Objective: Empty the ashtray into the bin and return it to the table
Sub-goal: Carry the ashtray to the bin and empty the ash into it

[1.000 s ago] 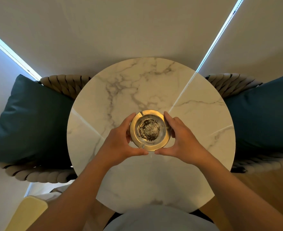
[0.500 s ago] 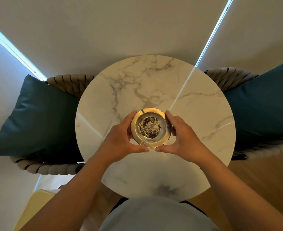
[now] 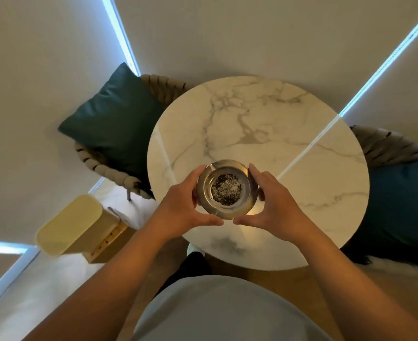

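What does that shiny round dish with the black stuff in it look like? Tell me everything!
The ashtray is a round, shiny, gold-coloured dish that looks like metal, with a wide flat rim that has small notches. A heap of dark ash with pale specks fills its middle. It is level and upright. The left hand and right hand cup it from both sides, over the near part of the marble table. Whether it touches the table cannot be told.

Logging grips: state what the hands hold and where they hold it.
Both hands, left hand and right hand, hold the ashtray by its outer rim, one on each side, thumbs along its near edge. Ash is still inside.
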### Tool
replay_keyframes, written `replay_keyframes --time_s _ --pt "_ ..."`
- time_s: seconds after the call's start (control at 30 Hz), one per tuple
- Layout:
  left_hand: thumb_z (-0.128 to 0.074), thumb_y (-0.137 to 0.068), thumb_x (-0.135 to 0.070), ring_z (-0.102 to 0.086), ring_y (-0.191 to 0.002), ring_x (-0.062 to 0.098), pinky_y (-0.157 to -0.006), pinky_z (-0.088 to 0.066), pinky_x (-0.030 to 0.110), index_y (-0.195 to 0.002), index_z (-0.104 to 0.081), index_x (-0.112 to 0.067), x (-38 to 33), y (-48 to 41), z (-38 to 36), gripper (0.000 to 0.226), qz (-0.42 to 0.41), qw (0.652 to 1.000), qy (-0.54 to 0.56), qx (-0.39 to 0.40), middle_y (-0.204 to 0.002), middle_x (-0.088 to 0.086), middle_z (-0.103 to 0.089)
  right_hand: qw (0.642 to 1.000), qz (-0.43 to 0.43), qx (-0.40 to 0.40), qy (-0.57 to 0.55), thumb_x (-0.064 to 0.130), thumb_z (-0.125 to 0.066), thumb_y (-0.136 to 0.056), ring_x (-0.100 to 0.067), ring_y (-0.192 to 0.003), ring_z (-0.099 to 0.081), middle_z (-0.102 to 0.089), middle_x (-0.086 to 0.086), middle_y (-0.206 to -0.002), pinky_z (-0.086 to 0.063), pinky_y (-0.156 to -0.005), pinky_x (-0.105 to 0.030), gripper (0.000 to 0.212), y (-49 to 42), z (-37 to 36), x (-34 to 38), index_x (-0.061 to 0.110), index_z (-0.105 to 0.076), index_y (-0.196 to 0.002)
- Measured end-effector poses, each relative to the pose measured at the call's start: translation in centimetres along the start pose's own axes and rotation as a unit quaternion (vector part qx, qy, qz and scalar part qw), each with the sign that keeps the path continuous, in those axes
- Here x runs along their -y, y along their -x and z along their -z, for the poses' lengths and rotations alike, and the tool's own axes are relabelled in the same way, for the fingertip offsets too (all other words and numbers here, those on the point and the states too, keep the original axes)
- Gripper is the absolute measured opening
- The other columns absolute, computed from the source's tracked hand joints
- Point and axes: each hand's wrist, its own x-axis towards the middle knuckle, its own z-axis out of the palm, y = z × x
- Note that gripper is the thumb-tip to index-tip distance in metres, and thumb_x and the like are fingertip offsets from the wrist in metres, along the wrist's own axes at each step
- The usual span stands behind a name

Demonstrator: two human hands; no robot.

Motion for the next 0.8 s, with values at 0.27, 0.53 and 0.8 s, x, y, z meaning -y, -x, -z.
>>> replay_keyframes --time_s 0.27,0.53,0.8 --pt "-0.091 -0.048 -0.055 -0.052 -0.101 -0.023 -0.075 -0.039 -0.004 -0.143 -0.024 -0.049 0.5 9.3 -2.8 0.116 0.071 0.991 0.018 -0.112 -0.104 -0.052 -0.051 0.991 0.102 0.086 0.03 0.04 -0.092 -0.055 0.02 -0.088 -0.038 -0.039 0.013 -0.102 -0.031 -0.074 0.0 0.125 3.1 -1.9 1.9 0.009 -0.02 -0.152" --pt "-0.089 -0.047 -0.06 -0.049 -0.11 -0.018 -0.096 -0.044 0.019 -0.144 -0.026 -0.044 0.6 15.9 -2.0 0.117 0.131 0.971 -0.004 -0.199 -0.113 -0.045 -0.05 0.971 0.188 0.142 0.047 0.042 -0.091 -0.057 0.021 -0.095 -0.037 -0.038 0.017 -0.109 -0.034 -0.072 0.001 0.121 3.0 -4.9 5.7 0.014 -0.021 -0.152" --pt "-0.093 -0.05 -0.049 -0.054 -0.116 0.006 -0.099 -0.049 0.033 -0.147 -0.029 -0.036 1.9 21.8 1.5 0.117 0.175 0.941 0.001 -0.288 -0.126 -0.022 -0.054 0.946 0.251 0.195 0.061 0.042 -0.09 -0.059 0.008 -0.086 -0.038 -0.038 0.016 -0.113 -0.032 -0.073 -0.003 0.12 0.9 -10.1 12.0 0.015 -0.02 -0.152"
